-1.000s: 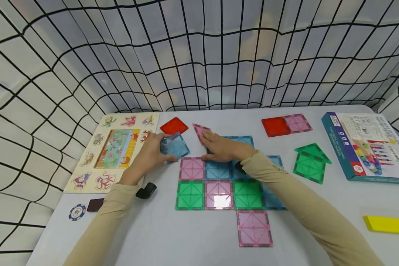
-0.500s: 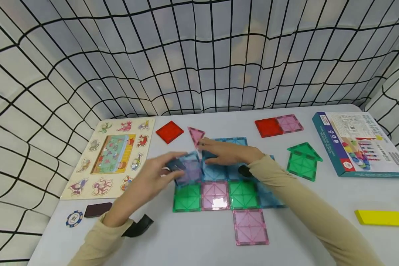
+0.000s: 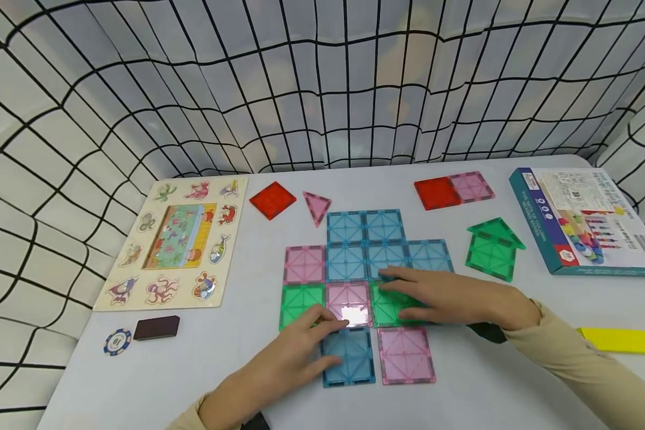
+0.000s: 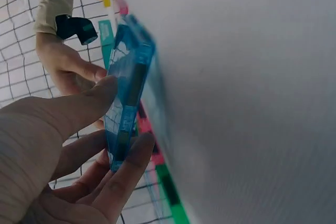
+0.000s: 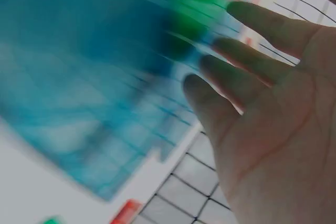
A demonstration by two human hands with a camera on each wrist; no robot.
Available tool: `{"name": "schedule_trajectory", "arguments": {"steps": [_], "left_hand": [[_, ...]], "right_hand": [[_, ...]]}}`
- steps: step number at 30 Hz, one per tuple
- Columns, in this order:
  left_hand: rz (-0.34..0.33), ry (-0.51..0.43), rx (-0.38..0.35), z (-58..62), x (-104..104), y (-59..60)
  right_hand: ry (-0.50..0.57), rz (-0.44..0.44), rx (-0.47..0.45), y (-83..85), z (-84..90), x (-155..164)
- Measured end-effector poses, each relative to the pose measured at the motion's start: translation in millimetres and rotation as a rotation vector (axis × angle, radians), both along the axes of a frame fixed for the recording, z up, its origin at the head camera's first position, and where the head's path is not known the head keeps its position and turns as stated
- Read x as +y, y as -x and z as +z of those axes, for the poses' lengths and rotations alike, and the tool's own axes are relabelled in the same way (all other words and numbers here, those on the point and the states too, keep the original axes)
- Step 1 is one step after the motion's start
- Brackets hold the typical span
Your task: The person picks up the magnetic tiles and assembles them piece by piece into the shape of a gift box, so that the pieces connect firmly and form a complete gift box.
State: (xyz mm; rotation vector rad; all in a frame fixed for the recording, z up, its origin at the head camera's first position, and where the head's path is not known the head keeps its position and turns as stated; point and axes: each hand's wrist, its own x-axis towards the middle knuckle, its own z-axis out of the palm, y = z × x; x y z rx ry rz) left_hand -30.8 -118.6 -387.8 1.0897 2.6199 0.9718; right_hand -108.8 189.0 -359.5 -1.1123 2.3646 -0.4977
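This looks like a staged play corner rather than a lived-in room. A pale table (image 3: 140,382) stands walled in by white sheeting with a black grid (image 3: 322,89). Toys cover it: magnetic tiles (image 3: 365,251) at the centre, a wooden animal puzzle (image 3: 177,242) at nine o'clock, a boxed game (image 3: 586,218) at two o'clock.

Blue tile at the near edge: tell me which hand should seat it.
Left. The left hand already pinches the blue tile; the right hand lies flat on the green tile.
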Motion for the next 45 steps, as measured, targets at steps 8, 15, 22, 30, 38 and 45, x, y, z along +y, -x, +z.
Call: {"name": "schedule_trajectory", "arguments": {"steps": [8, 15, 22, 30, 38, 45], "left_hand": [[-0.067, 0.309, 0.387, -3.6, 13.4, -14.1], [-0.129, 0.455, 0.298, 0.9, 18.0, -16.5], [-0.075, 0.410, 0.117, 2.3, 14.3, -8.9], [0.441, -0.004, -0.289, 9.8, -40.2, 27.9], [0.476, -0.480, -0.655, 4.7, -77.4, 45.9], [0.507, -0.379, -0.587, 7.3, -67.5, 35.1]], "right_hand": [[0.007, -0.022, 0.044, -39.9, -15.9, 22.1], [-0.009, -0.035, 0.104, -54.7, -21.2, 20.0], [0.034, -0.097, 0.047, -47.6, -18.0, 22.6], [0.161, -0.494, -0.015, -42.2, -15.8, 55.1], [0.304, -0.608, -0.019, -46.3, -30.7, 58.6], [0.429, -0.686, -0.096, -46.7, -30.2, 58.4]]}}
